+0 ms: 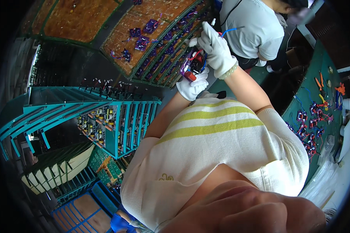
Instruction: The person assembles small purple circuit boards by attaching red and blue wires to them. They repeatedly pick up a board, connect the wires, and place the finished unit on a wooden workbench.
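My left hand (193,86), in a white glove, is closed around the lower edge of a purple circuit board (186,66). Red and black parts and a red cylinder stand on that board, with red and blue wires coming off it. Just above is my right hand (216,48), also gloved, with a pale bead bracelet at the wrist. Its fingers are pinched together on a blue wire (231,29), whose end sticks out to the right. The fingertips of the right hand are partly hidden, so their exact grip is hard to see.
Beyond my hands, a slatted rack (153,62) and a worn brown board (118,39) carry several purple circuit boards. Teal racks (93,95) stand to the left. A green bench (315,85) with wired boards and pliers lies right. A person in a white shirt (252,29) is close by.
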Demonstrator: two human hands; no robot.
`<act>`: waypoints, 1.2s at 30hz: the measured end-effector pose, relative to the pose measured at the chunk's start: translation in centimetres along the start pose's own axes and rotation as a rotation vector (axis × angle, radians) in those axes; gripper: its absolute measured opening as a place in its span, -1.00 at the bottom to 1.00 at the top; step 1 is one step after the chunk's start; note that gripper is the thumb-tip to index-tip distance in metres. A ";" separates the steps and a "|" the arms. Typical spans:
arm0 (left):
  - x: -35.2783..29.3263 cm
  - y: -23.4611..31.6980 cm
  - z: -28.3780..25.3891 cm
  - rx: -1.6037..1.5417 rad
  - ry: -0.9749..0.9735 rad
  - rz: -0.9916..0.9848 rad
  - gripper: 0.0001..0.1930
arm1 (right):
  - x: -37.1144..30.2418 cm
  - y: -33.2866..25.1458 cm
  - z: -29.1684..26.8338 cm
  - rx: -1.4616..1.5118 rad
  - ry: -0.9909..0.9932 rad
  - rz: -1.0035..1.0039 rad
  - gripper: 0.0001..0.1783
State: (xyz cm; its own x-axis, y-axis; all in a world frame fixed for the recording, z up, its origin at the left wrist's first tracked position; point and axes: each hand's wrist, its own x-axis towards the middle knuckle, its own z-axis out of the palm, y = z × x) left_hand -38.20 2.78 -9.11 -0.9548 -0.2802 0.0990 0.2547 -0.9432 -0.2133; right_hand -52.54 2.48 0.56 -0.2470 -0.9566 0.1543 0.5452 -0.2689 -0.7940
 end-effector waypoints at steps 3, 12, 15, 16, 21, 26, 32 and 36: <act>0.9 0.1 1.4 0.408 0.275 0.275 -0.43 | 2.0 1.5 -2.5 0.406 -0.055 0.014 -0.70; 1.9 -1.2 5.8 1.141 0.501 0.096 -0.19 | -0.5 -0.3 -1.6 -0.570 -0.170 -0.084 -0.65; 2.1 -2.9 5.2 2.408 0.382 0.331 -0.32 | -0.9 -1.3 -3.3 -0.887 -0.385 -0.806 -0.77; 2.3 -1.9 4.3 2.877 0.336 0.018 -0.47 | -0.8 -1.6 -4.2 -0.972 -0.393 -1.136 -0.73; 4.2 -1.2 1.7 0.506 0.557 0.134 -0.62 | -4.5 -3.3 -8.9 -1.276 -0.307 -0.919 -0.88; 6.8 -0.1 -1.2 0.716 0.746 0.136 -0.56 | -8.5 -2.5 -14.7 -0.667 0.234 -0.239 -0.62; 9.9 -3.4 -0.8 0.732 0.874 -0.292 -0.14 | -14.3 -5.6 -21.9 -0.414 0.404 -0.289 -0.63; 7.9 0.2 -2.8 0.634 0.899 -0.209 -0.23 | -17.1 -15.0 -25.5 -0.618 0.911 -0.071 -0.70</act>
State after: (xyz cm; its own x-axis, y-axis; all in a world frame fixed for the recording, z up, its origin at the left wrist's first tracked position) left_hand -46.09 0.87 -11.10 -0.6859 -0.1167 -0.7183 -0.1368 -0.9488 0.2848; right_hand -76.87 25.70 -5.17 -0.8984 -0.4321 -0.0787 0.0751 0.0254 -0.9969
